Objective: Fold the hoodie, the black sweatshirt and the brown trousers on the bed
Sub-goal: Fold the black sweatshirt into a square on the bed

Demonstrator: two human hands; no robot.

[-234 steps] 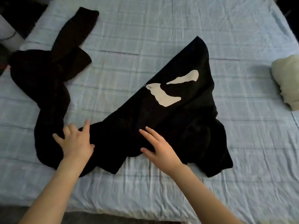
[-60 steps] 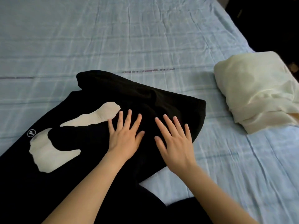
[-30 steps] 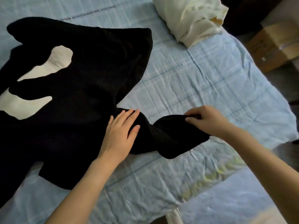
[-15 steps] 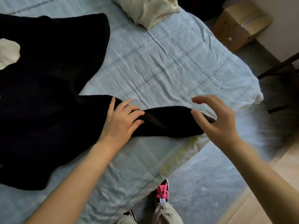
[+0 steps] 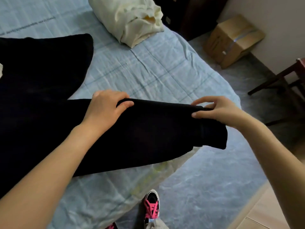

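Note:
The black sweatshirt (image 5: 41, 76) lies over the left part of the light blue bed (image 5: 148, 70). One of its sleeves (image 5: 156, 129) stretches rightward to the bed's corner and is lifted off the sheet. My left hand (image 5: 105, 108) grips the sleeve's upper edge near its middle, fingers curled over the fold. My right hand (image 5: 214, 109) pinches the upper edge close to the cuff (image 5: 212, 138), which hangs past the bed's edge. The brown trousers are out of view.
A folded cream garment (image 5: 132, 19) sits at the far side of the bed. On the floor to the right stand a cardboard box (image 5: 234, 38) and a dark wooden chair (image 5: 283, 78). My shoe with pink laces (image 5: 151, 207) is below the bed edge.
My right hand has taken hold of the sleeve end and my left hand has curled over its upper edge. The sleeve is now pulled out straighter and lifted.

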